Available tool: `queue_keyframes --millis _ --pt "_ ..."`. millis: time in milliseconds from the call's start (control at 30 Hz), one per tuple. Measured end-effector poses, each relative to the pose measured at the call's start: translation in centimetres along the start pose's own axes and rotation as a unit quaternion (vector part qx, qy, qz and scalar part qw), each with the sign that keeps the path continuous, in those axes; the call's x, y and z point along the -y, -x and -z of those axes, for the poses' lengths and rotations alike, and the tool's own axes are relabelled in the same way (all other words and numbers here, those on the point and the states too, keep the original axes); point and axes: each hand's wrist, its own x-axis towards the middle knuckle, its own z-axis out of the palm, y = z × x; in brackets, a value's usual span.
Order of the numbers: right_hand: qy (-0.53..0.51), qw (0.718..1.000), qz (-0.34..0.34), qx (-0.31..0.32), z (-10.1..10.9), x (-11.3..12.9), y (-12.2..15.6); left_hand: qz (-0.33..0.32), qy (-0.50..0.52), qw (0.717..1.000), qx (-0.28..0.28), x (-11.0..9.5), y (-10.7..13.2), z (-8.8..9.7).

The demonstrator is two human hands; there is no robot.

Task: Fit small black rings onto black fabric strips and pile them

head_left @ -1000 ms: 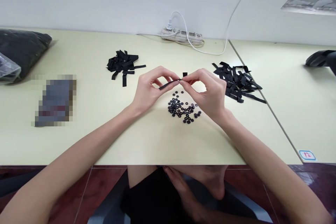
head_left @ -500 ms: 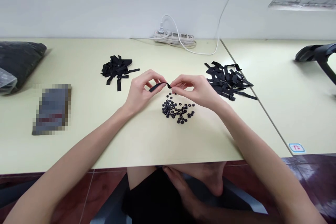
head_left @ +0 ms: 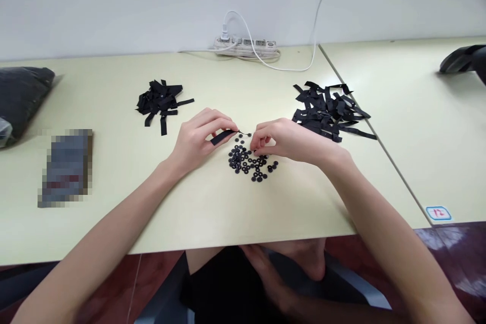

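Note:
My left hand (head_left: 197, 134) pinches a black fabric strip (head_left: 222, 136) between thumb and fingers, its thin end pointing right over the table. My right hand (head_left: 284, 139) is lowered to the upper right edge of a scatter of small black ring-shaped discs (head_left: 245, 164). Its thumb and fingertips are closed together there; whatever lies between them is too small to make out. One pile of black strips (head_left: 161, 98) lies beyond my left hand. Another, looser pile of strips (head_left: 328, 109) spreads behind my right wrist.
A white power strip (head_left: 246, 46) with a cable stands against the wall. On the left are a black plastic bag (head_left: 23, 101) and a blurred flat object (head_left: 66, 167). A seam (head_left: 395, 174) crosses the table at right, near a numbered label (head_left: 438, 213). A dark object (head_left: 461, 58) sits far right.
My right hand has let go of the strip's end and moved down to the discs. My left hand keeps the strip. The view has shifted slightly.

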Motion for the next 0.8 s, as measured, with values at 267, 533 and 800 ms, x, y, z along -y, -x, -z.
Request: queue_keyframes --millis 267,533,800 --pt "-0.02 0.999 -0.024 -0.018 -0.4 -0.5 -0.1 -0.012 -0.02 0.998 -0.058 0.1 0.1 0.0" --pt "-0.042 0.997 -0.051 -0.032 0.8 -0.8 0.1 0.0 -0.019 0.999 -0.05 -0.3 0.2 -0.1" --pt "-0.268 0.953 0.008 -0.138 0.9 2.2 -0.4 -0.048 -0.031 0.996 -0.062 -0.4 0.6 -0.2"
